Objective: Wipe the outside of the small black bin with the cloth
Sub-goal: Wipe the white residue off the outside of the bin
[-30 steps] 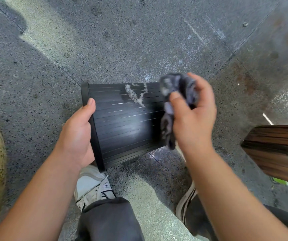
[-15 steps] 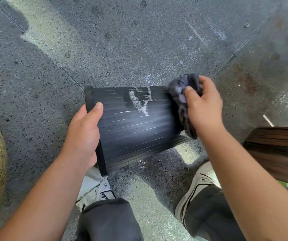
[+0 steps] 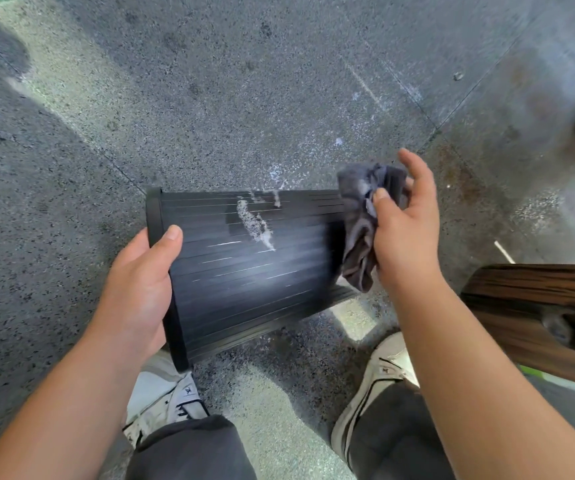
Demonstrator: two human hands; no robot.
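The right hand [image 3: 405, 233], pinching the cloth [image 3: 362, 223], has slid from mid-wall to the base of the black bin [image 3: 255, 268] the left hand [image 3: 140, 289] grips by its rim — yet the white smear [image 3: 255, 225] remains, so wiping isn't finished.

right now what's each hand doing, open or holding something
Left hand: grips the rim end of the black bin.
Right hand: holds the grey cloth, thumb pinching it, fingers loosely spread.

Our left hand [image 3: 140, 282] grips the black bin [image 3: 251, 271] at its rim, thumb on top. Our right hand [image 3: 405, 230] pinches the grey cloth [image 3: 360, 223], index finger raised.
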